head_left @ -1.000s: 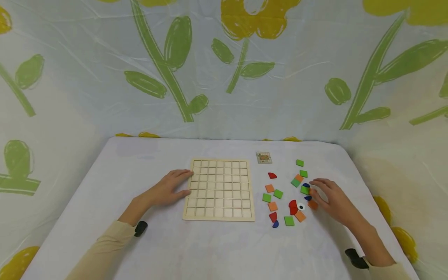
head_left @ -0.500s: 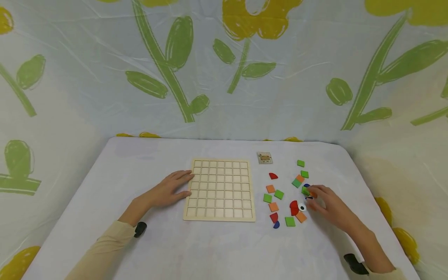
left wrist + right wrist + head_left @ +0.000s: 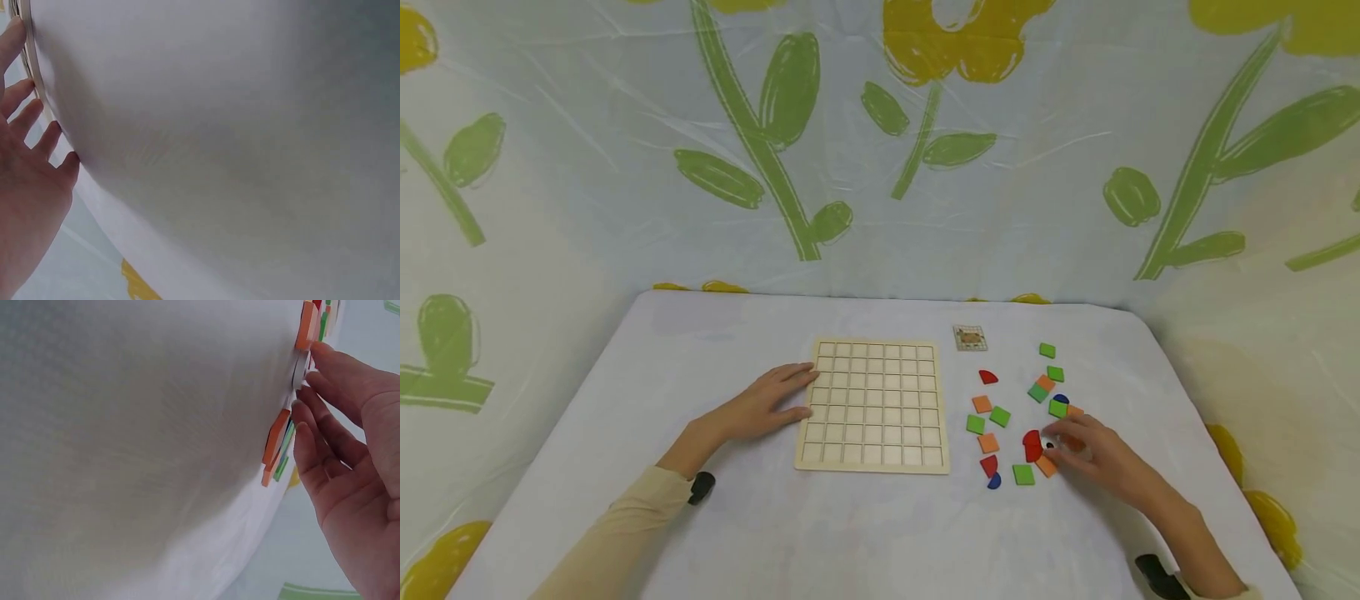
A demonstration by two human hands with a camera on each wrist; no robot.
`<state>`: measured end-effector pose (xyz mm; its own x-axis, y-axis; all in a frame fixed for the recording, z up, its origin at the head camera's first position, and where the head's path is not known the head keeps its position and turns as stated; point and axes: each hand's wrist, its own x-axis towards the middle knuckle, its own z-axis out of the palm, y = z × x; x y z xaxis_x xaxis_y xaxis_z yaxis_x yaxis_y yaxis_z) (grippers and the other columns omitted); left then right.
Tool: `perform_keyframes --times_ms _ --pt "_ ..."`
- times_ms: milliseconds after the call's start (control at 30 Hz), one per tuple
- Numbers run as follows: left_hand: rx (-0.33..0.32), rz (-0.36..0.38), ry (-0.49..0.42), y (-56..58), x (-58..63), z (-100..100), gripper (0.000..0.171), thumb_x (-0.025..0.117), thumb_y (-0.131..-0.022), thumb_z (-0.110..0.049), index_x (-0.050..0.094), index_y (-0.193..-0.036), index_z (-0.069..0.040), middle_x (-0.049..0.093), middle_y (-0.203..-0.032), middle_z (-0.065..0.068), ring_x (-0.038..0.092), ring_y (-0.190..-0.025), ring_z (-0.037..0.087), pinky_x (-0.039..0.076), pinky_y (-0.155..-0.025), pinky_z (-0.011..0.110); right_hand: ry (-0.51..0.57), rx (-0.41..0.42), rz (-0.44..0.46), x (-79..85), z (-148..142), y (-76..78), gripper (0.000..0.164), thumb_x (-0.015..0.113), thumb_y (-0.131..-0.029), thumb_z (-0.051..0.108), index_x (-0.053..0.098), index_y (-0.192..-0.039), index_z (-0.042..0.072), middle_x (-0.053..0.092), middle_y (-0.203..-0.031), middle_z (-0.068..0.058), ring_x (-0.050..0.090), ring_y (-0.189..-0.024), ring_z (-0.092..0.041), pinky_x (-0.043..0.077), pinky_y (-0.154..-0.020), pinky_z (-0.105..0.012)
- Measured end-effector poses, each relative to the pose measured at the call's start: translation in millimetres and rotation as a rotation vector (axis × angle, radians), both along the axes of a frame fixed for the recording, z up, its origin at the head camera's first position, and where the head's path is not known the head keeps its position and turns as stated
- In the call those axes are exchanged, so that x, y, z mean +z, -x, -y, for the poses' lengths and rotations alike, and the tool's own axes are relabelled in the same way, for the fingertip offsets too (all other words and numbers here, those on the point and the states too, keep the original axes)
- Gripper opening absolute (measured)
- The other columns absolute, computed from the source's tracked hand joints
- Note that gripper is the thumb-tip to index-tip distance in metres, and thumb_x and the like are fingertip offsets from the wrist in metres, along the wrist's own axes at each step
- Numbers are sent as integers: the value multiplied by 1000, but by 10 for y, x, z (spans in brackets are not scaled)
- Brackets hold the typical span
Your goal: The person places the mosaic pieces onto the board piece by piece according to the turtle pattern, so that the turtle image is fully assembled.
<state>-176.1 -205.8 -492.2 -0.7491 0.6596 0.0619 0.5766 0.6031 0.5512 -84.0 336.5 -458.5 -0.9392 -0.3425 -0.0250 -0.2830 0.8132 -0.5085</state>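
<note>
head view: printed card (image 3: 971, 337) near board (image 3: 876, 404)

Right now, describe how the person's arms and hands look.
The left hand and right hand are bare, no gloves or rings visible. The left sleeve is plain beige; the right sleeve barely shows. A black piece shows by each sleeve.

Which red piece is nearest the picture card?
The flat red quarter-circle, lying alone below that square printed card; other red pieces lie farther off.
</note>
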Motion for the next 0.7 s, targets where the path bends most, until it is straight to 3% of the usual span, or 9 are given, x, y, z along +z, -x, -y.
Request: perform_keyframes --times_ms 267,700 --pt "9 14 -2 2 -5 17 66 68 -101 -31 43 -156 -3 35 -162 20 30 -149 44 25 -118 65 35 44 1 -13 3 36 23 80 -89 7 74 -111 10 59 -92 11 51 -80 -4 54 -69 -19" --pt "33 -73 79 -36 37 3 64 68 -101 -33 46 -155 -7 41 -159 19 34 -146 46 25 -117 66 64 77 47 4 -24 47 27 78 -90 7 71 -115 5 65 -98 4 59 -82 -5 59 -77 -21"
